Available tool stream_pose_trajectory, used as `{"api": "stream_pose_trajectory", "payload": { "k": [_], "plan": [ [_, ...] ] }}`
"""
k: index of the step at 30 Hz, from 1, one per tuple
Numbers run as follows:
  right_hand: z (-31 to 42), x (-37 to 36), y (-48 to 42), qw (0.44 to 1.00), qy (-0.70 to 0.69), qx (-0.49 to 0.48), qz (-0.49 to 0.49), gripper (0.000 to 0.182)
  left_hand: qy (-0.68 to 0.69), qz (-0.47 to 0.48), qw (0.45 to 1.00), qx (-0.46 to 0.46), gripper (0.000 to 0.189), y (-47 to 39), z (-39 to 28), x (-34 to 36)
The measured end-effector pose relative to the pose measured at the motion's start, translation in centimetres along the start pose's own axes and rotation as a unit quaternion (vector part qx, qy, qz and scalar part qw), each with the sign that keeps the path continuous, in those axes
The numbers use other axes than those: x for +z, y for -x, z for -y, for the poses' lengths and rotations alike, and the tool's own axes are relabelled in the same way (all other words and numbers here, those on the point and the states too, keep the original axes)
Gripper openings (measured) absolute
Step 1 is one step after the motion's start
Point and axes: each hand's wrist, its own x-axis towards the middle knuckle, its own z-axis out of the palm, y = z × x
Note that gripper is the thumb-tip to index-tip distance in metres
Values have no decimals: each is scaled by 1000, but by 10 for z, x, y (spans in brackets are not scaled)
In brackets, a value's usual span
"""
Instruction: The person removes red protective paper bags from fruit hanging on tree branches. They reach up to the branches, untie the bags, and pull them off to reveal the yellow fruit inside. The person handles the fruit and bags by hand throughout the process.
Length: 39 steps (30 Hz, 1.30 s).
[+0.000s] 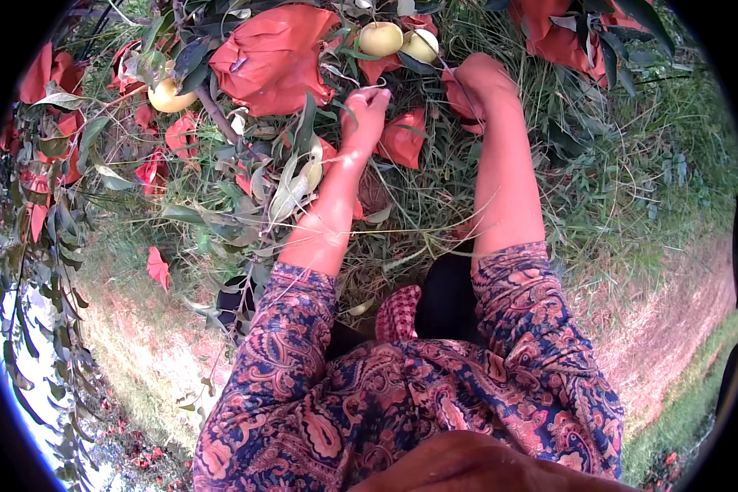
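Observation:
My right hand [487, 77] is curled around a red paper bag [460, 97] at the upper right of centre. A thin dark twig runs down past its fingers. My left hand [366, 112] is raised beside a large crumpled red bag [273, 58], its fingers bent together near a pale thin stem [343, 75]. Whether it grips that stem is too small to tell. Two pale yellow apples, one apple [380, 39] and another apple [420, 46], hang just above and between my hands. Below them, another red bag [403, 138] lies in the grass.
A third apple [171, 95] hangs at left by a branch [215, 114] with curled leaves. More red bags [566, 46] show at upper right, and red scraps [158, 268] lie at left. Grass stems [424, 234] cross before my forearms. A red checked shoe or cloth [398, 313] shows below.

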Motion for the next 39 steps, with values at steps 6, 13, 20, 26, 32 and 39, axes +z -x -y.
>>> {"api": "stream_pose_trajectory", "payload": {
  "k": [6, 13, 20, 26, 32, 39],
  "plan": [
    [67, 7, 36, 981, -61, -103, 154, 23, -31, -118, 989, 89, 34, -51, -5, 6],
    [64, 66, 12, 981, -149, -114, -38, 37, -70, -129, 985, 93, 39, -68, -35, 17],
    [53, 66, -3, 972, -167, -113, -116, 44, 15, -71, 997, 3, 17, -68, -37, 9],
    [47, 77, -19, 946, -259, -185, -54, 36, 212, 24, 977, -1, 8, -53, -18, -15],
    [60, 76, -4, 812, -551, -161, 104, 38, 295, 112, 949, -2, 14, -57, -20, -57],
    [54, 69, -10, 799, -584, -121, 78, 31, 259, 123, 957, -37, 16, -57, -46, -39]
  ]
}}
